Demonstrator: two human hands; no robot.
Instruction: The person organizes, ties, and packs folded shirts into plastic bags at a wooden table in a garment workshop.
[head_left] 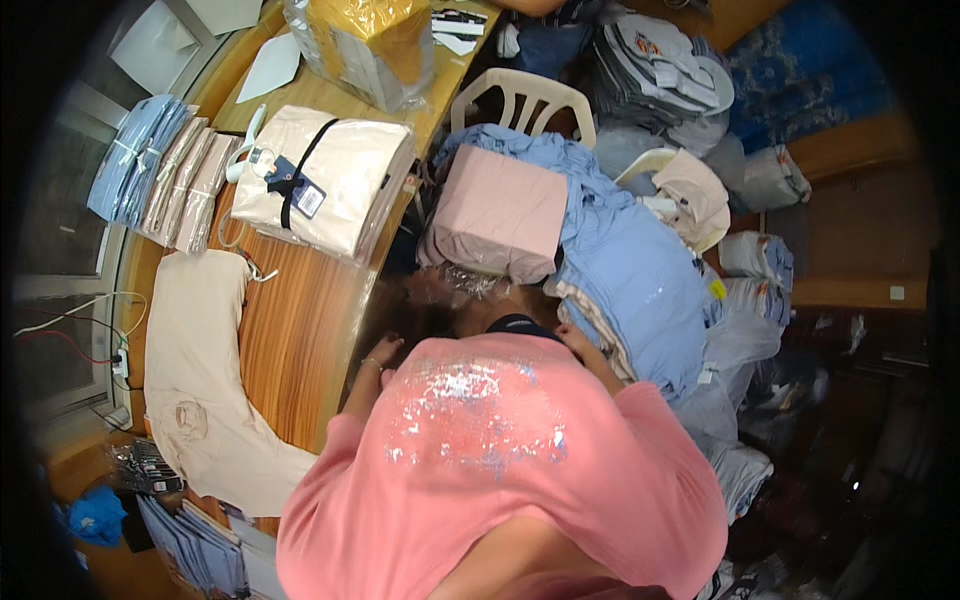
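Note:
Both my hands hold a pink folded garment in a shiny clear plastic bag (470,420) close in front of me; a dark collar shows at its far edge. My left hand (381,353), with a thin bracelet at the wrist, grips its left far corner beside the edge of the wooden table (300,330). On the other far corner sits my right hand (578,343), next to a pile of light blue garments (640,280). My pink sleeves come in from the lower edge. How far my fingers wrap under the bag is hidden.
A beige garment (200,380) lies spread on the table. Behind it sit a strapped stack of beige folded shirts (320,175), rows of packed blue and beige shirts (150,170) and a yellow parcel (370,40). A pink folded stack (500,210) tops the blue pile; a white plastic chair (520,95) stands behind.

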